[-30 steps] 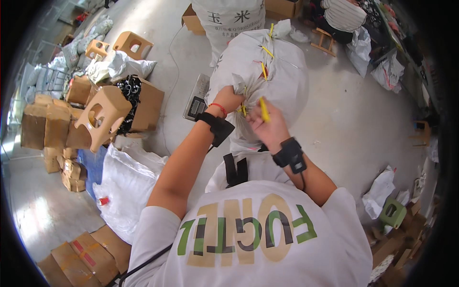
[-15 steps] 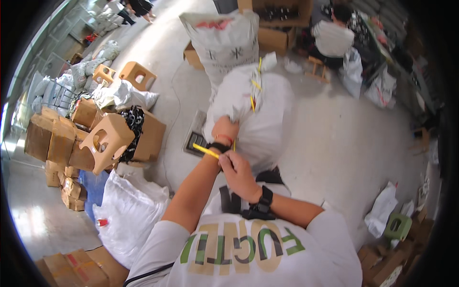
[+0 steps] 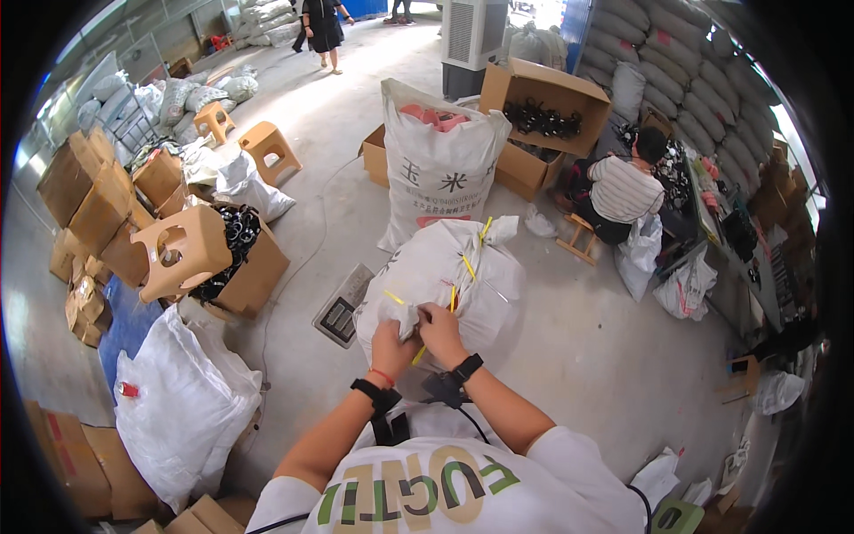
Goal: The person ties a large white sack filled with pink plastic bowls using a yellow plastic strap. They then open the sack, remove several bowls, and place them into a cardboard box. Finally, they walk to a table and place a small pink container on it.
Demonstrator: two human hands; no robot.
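A stuffed white woven sack [image 3: 485, 311] lies before me, its top seam closed with several yellow strips [image 3: 469, 267]. My left hand [image 3: 390, 349] is closed around the bunched near-left corner of the sack. Right beside it, my right hand [image 3: 442, 333] is closed in a pinch at the same bunched cloth. A loose yellow tie strip [image 3: 418, 356] pokes out below my fingers, and another yellow end shows above the left hand. The fingertips partly hide where the strip goes round the cloth.
Beyond stands an upright white sack [image 3: 440, 178] with pinkish contents. A floor scale [image 3: 342, 307] lies to the left, its cable trailing past a box [image 3: 253, 276] and a tan stool [image 3: 182, 254]. A seated person [image 3: 623, 191] is at the far right.
My view has tilted up, showing more of the room. My right hand has come from over the left wrist, where it held the yellow strip, to the bunched sack corner beside the left hand.
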